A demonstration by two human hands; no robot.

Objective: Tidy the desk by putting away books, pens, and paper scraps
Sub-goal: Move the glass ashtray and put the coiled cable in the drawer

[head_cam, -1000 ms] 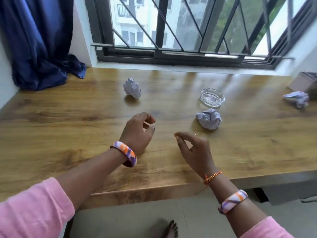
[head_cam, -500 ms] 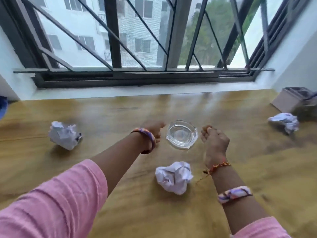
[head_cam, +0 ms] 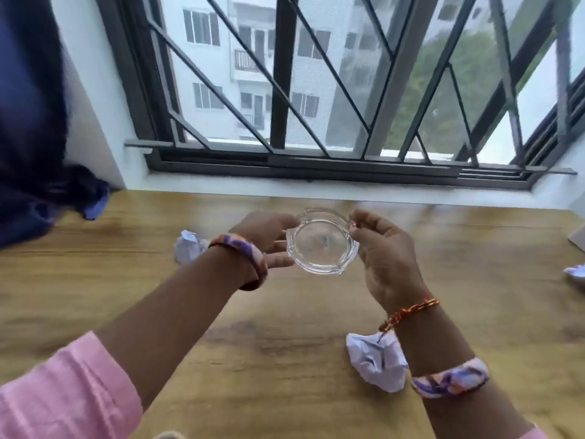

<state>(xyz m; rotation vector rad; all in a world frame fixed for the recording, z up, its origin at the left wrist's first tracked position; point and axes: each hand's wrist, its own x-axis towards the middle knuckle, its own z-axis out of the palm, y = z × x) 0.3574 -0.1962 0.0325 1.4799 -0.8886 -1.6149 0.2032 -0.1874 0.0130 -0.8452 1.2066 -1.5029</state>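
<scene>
A crumpled paper scrap [head_cam: 375, 362] lies nearest on the desk [head_cam: 285, 359], at five o'clock under the right wrist. Beyond it both hands, left hand [head_cam: 266, 240] and right hand [head_cam: 384, 251], grip a glass ashtray [head_cam: 323, 243] by its rim, lifted clear; half a second ago it sat on the wood. More scraps wait at ten o'clock [head_cam: 190, 247] and three [head_cam: 576, 274]. Likely the ashtray gets set aside next, then the scraps gathered.

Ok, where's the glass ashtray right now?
In the head view, centre frame, the ashtray is held between the left hand and right hand, tilted above the desk, near the window.
</scene>
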